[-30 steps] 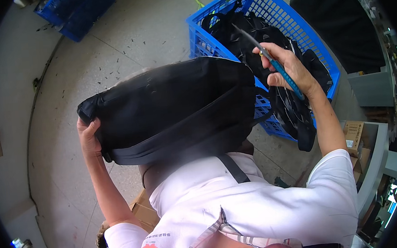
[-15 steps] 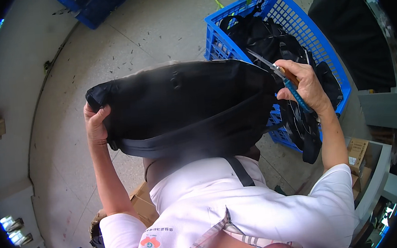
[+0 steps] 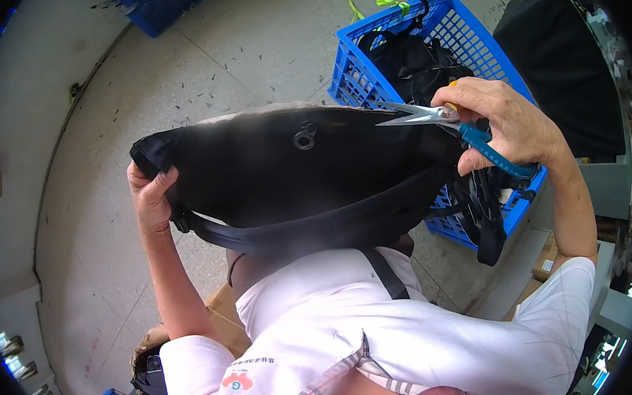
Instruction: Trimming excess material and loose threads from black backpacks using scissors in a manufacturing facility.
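Bag [image 3: 254, 165] is gripped at one end by left hand [image 3: 154, 197]; right hand [image 3: 506, 119] holds scissors [image 3: 474, 137], blades parted, near its edge: seemingly positioning; next move needs steady cloth.

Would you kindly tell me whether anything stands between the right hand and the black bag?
Only the scissors that the right hand itself holds: their parted blades overlap the upper right edge of the black bag in this view. Nothing else visible stands between.
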A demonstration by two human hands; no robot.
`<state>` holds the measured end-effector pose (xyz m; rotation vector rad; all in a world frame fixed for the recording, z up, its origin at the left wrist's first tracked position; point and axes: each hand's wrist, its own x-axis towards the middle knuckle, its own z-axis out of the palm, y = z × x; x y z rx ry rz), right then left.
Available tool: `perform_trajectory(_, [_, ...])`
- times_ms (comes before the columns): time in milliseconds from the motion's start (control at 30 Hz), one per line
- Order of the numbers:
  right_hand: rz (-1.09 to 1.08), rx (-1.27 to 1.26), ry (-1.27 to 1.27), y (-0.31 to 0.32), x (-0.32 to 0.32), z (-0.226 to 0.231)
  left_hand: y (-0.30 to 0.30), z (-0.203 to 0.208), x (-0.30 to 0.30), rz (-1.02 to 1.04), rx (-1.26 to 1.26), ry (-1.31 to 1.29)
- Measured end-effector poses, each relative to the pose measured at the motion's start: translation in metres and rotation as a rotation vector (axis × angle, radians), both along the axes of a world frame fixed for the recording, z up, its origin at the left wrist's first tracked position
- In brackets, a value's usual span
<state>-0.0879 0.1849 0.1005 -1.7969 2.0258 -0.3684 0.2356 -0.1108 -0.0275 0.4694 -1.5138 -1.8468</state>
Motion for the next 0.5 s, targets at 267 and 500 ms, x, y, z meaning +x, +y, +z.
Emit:
perform_trajectory(267, [0.069, 0.071, 0.142, -0.017, 0.006, 0.012, 0.003, -0.003, 0.001, -0.002, 0.004, 0.045])
perform_trajectory(500, [0.134, -0.014, 0.233, -0.02, 0.017, 0.015, 0.002, -0.006, 0.005, 0.004, 0.02, 0.058])
